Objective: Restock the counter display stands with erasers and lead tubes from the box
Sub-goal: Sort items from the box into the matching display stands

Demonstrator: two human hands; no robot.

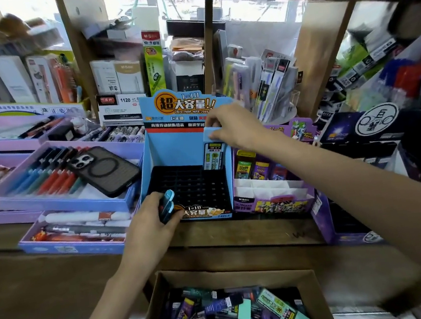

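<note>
We are slotting a lead tube [214,153], pinched in our right hand [234,125], into the back-right corner of the blue stand [175,147], needing a straight downward push; our left hand [148,226] is gripping spare tubes [168,205] front-left.

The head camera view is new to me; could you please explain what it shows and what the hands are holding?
There is no machine: a camera worn on a person's head looks down at their own bare hands. The right hand pinches a blue-capped lead tube at the black grid inside the blue cardboard display stand. The left hand grips more blue-capped tubes. Below stands the brown cardboard box of stock; a purple display stand is beside the blue one.
</note>
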